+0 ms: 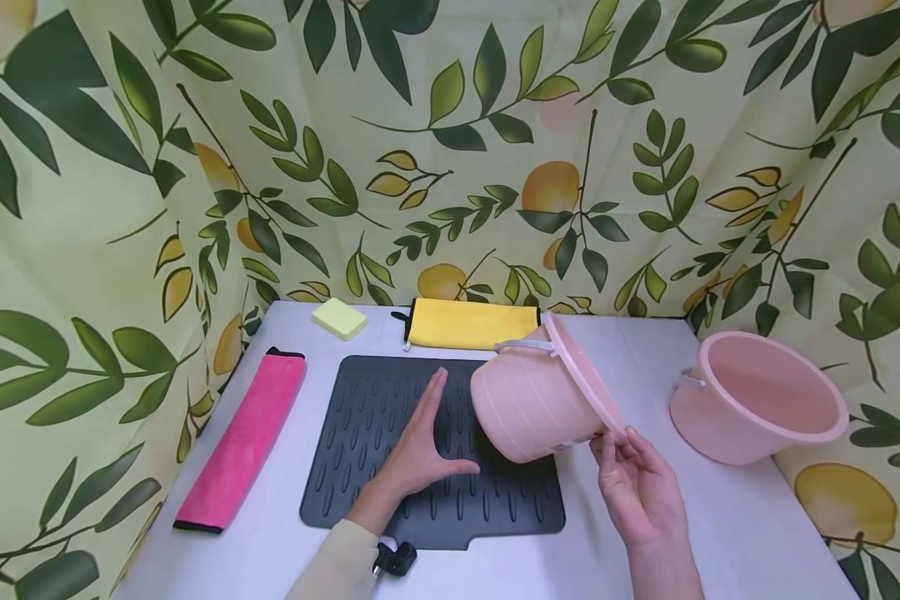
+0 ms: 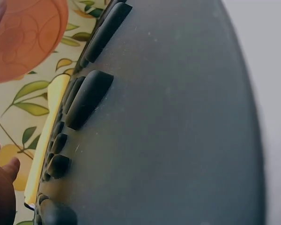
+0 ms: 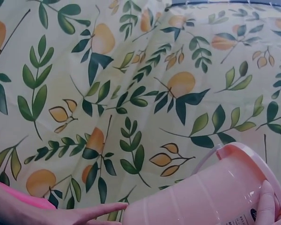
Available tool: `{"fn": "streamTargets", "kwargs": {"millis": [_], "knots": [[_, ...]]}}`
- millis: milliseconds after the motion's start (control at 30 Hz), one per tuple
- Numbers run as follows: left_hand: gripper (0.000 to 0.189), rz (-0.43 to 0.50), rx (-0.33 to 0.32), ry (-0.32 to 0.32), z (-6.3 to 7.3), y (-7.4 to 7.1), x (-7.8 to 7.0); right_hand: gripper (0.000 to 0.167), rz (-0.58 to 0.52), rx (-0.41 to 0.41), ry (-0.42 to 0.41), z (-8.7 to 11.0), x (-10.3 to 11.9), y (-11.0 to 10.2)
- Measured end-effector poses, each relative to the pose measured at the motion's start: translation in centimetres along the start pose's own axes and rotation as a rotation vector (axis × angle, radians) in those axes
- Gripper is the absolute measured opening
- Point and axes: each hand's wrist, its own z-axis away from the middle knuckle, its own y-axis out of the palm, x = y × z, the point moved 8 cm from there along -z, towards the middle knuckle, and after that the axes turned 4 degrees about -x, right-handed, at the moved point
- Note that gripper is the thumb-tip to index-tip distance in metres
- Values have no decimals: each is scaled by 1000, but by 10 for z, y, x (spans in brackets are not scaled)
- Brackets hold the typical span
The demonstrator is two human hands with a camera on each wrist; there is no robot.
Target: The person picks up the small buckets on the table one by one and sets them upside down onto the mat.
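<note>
A pink bucket (image 1: 532, 396) is tilted over the right part of a dark ribbed mat (image 1: 375, 417), its mouth facing right. My right hand (image 1: 641, 492) pinches its rim at the lower side, fingers around the edge. The left hand (image 1: 420, 454) is held over the mat with fingers straight and thumb spread, just left of the bucket's base and holding nothing. In the left wrist view, the round base of the bucket (image 2: 25, 40) shows at the upper left. The right wrist view shows the bucket's side (image 3: 192, 197) with a label near the rim.
A second pink bucket (image 1: 753, 400) stands upright at the right. A folded yellow cloth (image 1: 472, 323) and a pale green sponge (image 1: 339, 318) lie along the back. At the left lies a pink cloth (image 1: 243, 442) with black ends. Patterned curtains surround the white table (image 1: 622, 342).
</note>
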Motion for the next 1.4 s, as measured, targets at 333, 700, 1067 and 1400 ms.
{"fn": "streamTargets", "kwargs": {"millis": [333,700,1067,1400], "knots": [[157,33,11,-13,-5,3,1,32,-21,56,54,1,-11,2],[157,315,50,1,-6,8,-7,61,-13,51,69,0,-28,7],[145,666,71,64,-7,6,-13,65,4,33,59,-3,-34,10],[138,844,92,111,-3,10,-15,54,-13,84,127,0,-46,7]]}}
